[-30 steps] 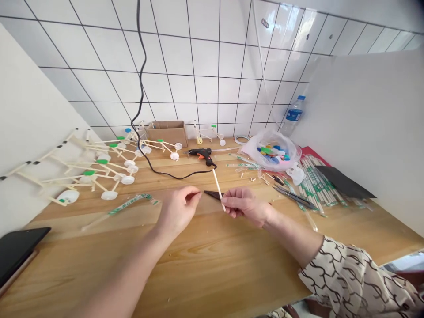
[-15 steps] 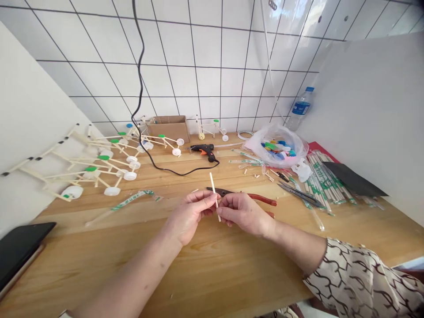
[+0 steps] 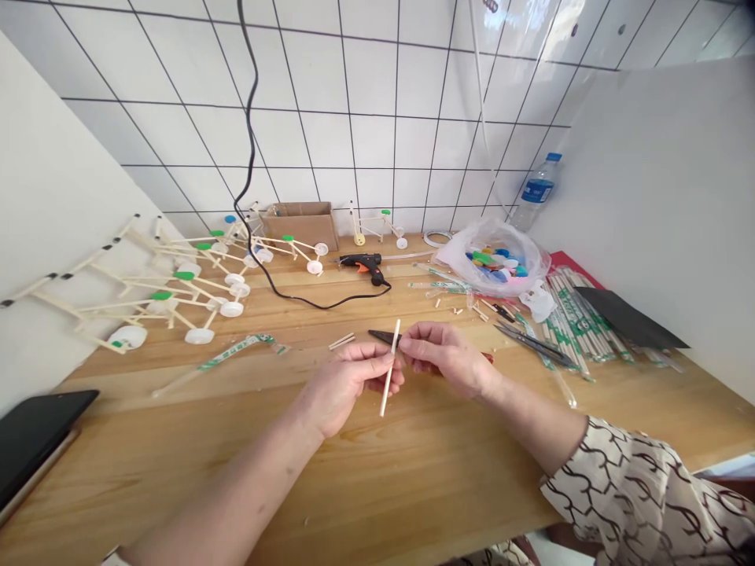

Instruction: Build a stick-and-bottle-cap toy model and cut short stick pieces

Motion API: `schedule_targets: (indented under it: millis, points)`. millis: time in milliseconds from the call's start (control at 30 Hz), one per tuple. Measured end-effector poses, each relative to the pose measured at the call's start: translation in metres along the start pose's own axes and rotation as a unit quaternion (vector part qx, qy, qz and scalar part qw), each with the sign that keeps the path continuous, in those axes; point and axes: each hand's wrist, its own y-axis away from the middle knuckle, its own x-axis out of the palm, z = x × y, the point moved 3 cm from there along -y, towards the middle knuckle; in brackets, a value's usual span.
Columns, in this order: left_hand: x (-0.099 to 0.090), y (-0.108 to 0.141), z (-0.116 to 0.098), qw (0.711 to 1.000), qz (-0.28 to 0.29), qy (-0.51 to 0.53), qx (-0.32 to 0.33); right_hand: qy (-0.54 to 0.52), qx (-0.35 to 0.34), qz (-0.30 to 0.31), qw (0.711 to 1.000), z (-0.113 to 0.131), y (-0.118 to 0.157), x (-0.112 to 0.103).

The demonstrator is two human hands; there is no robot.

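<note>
My left hand (image 3: 342, 385) pinches a short pale wooden stick (image 3: 386, 389) between thumb and fingers, its lower end tilted toward me. Just to the right, my right hand (image 3: 445, 358) has its thumb and fingers pressed together beside the stick's upper half; whether anything is in them is hidden. Under and behind both hands lie the pliers (image 3: 382, 336), with dark jaws showing and the red handles mostly covered. Two cut stick pieces (image 3: 342, 341) rest on the table behind my left hand.
A black glue gun (image 3: 362, 263) with its cord lies behind. Stick-built tricycle models (image 3: 182, 292) crowd the left, near a cardboard box (image 3: 303, 226). On the right are a bag of bottle caps (image 3: 457, 255), scissors (image 3: 534, 343) and wrapped chopsticks (image 3: 575, 318). A phone (image 3: 41, 432) lies front left.
The stick has turned and shifted slightly, its upper end now leaning right. My right hand has come off the stick's lower end and moved up and right.
</note>
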Motion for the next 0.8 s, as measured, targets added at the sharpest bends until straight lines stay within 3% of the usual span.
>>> schedule_targets:
  millis: [167, 300, 467, 567, 633, 733, 800]
  points:
    - [0.006, 0.004, 0.0, 0.999, 0.027, -0.013, -0.022, -0.044, -0.019, 0.036, 0.998, 0.001, 0.0, 0.003]
    - [0.007, 0.005, -0.001, 0.999, 0.027, -0.007, -0.026, -0.024, -0.05, 0.018, 0.998, 0.002, 0.0, 0.002]
    - [0.008, 0.005, 0.001, 0.999, 0.015, 0.002, -0.031, 0.034, -0.082, -0.006, 0.996, 0.004, 0.002, 0.0]
    - [0.004, 0.004, 0.002, 1.0, -0.005, 0.013, -0.025, 0.135, -0.094, -0.011, 0.986, 0.014, 0.005, -0.001]
    - [0.0, 0.002, 0.002, 0.999, -0.026, 0.028, -0.021, 0.264, -0.105, -0.035, 0.958, 0.026, 0.008, -0.004]
    - [-0.008, -0.001, 0.0, 0.996, -0.056, 0.067, -0.011, 0.476, -0.1, -0.066, 0.871, 0.038, 0.015, -0.015]
    - [-0.012, -0.003, -0.002, 0.993, -0.072, 0.095, -0.004, 0.56, -0.088, -0.038, 0.823, 0.037, 0.02, -0.023]
